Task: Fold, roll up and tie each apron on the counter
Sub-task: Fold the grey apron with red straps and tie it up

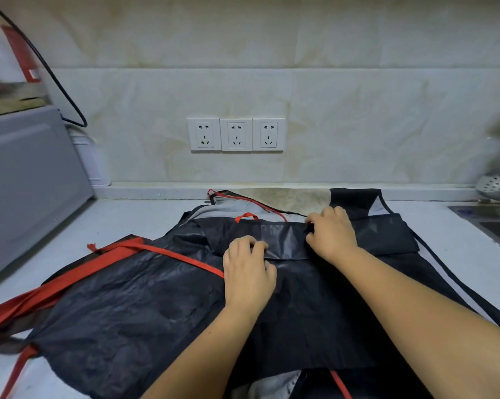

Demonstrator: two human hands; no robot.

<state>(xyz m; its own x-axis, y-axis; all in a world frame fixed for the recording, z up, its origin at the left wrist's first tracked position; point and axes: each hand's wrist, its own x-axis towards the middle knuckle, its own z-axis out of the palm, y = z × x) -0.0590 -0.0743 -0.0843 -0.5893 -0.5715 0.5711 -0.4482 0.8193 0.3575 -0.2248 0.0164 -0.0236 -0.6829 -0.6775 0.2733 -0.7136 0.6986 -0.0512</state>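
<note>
1. Head view: black apron (145, 306) sprawls across the table's middle, reaching its back edge. Left hand (247, 276) and right hand (333, 236) each pinch its folded band.
2. Judgement: the folding step; next, roll the band tightly, then tie with a red strap (168, 253).

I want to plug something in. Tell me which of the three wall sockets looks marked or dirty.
The leftmost wall socket, nearest the grey appliance. It has a greenish-yellow smudge by its lower holes; the middle socket and right socket look clean.
</note>
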